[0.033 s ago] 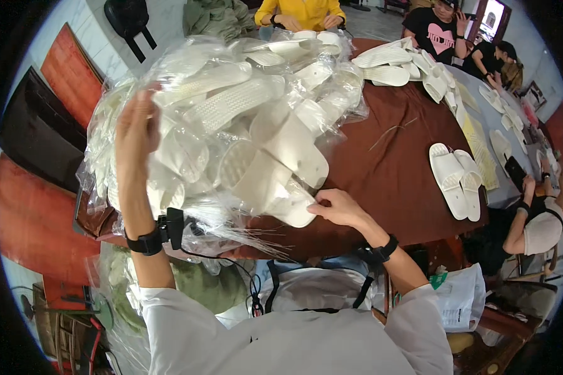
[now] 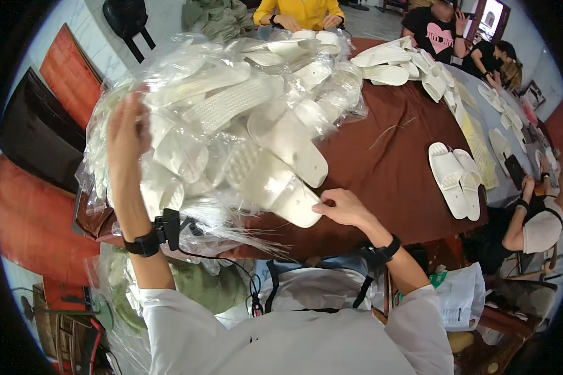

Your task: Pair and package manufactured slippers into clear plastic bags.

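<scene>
My right hand (image 2: 344,207) pinches the near end of a white slipper (image 2: 291,201) between thumb and fingers. That slipper lies at the front edge of a large pile of slippers (image 2: 225,103), many in clear plastic bags. Just behind it, another white slipper (image 2: 294,153) rests at a slant on the pile. My left hand (image 2: 129,125) is over the left side of the pile, next to bagged slippers; motion blurs its fingers, and whether it grips any plastic cannot be made out.
Thin clear strips (image 2: 231,222) fan out at the table's near edge. On the brown tablecloth (image 2: 388,156), a pair of white slippers (image 2: 455,181) lies to the right. More slippers (image 2: 435,81) line the far right side. Other people sit beyond the table and at the right.
My left hand has shifted slightly to the left. My right hand has moved a little to the right, drawing the slipper's near end with it.
</scene>
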Demonstrator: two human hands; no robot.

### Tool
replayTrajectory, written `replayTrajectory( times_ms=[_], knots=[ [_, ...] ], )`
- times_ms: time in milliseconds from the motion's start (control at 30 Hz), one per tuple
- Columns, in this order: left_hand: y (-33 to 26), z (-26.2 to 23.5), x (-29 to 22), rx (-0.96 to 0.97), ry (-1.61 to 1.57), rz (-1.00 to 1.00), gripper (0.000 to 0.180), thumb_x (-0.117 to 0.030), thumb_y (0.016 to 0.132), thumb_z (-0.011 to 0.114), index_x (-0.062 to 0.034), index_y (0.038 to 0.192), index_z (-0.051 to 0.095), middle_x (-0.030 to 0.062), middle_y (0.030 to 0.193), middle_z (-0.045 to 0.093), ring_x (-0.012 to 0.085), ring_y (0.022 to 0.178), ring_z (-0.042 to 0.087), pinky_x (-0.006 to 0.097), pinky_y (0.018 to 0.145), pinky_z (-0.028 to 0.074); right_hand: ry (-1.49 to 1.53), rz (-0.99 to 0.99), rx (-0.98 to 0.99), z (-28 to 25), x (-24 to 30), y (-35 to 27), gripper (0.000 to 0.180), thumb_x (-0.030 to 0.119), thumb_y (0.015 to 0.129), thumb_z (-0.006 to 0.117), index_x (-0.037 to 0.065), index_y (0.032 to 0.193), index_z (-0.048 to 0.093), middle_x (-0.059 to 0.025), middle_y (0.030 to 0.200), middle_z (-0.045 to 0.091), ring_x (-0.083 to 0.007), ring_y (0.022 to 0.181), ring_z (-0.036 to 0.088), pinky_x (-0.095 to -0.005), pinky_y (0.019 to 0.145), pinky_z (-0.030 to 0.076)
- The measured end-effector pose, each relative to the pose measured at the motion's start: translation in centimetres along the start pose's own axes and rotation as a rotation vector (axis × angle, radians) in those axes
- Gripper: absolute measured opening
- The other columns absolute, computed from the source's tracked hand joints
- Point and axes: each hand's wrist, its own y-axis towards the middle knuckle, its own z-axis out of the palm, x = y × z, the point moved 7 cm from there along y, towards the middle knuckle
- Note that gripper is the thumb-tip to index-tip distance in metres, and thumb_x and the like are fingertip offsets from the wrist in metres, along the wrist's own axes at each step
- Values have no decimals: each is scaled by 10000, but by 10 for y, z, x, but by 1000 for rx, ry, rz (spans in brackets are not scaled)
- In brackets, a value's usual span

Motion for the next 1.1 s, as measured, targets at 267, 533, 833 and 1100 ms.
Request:
replayTrajectory(
  times_ms=[267, 533, 833, 1100],
  knots=[
    [-11, -61, -7, -171, -91, 4, 366, -291, 995, 435, -45, 1224, 580, -120, 591, 322, -28, 440, 238, 160, 395, 156, -92, 249, 79, -52, -41, -46, 397, 407, 740, 701, 26, 847, 688, -145, 832, 665, -281, 773, 634, -379, 674, 476],
    [-26, -141, 14, -328, -108, 21, 386, -338, 992, 418, -110, 1266, 566, -103, 855, 561, -34, 539, 303, 140, 441, 214, -169, -48, -243, -64, -3, -42, 582, 260, 738, 725, 57, 1211, 454, -163, 1027, 547, -326, 936, 582, -408, 785, 469],
    [-43, -155, 53, -425, -171, -34, 397, -321, 982, 441, -86, 1283, 547, -68, 805, 537, -17, 582, 393, 138, 450, 303, -226, -176, -315, -44, 40, 28, 466, 120, 762, 648, 20, 1182, 472, -175, 1065, 520, -360, 971, 545, -404, 788, 454],
    [-63, -208, 122, -375, 11, -42, 535, -370, 968, 409, -24, 1377, 418, 108, 1412, 416, 229, 1278, 398, 341, 1064, 285, 102, -300, -402, -34, 29, 77, 153, 81, 716, 659, -11, 798, 569, -144, 780, 551, -284, 727, 571, -355, 634, 434]
  ],
)
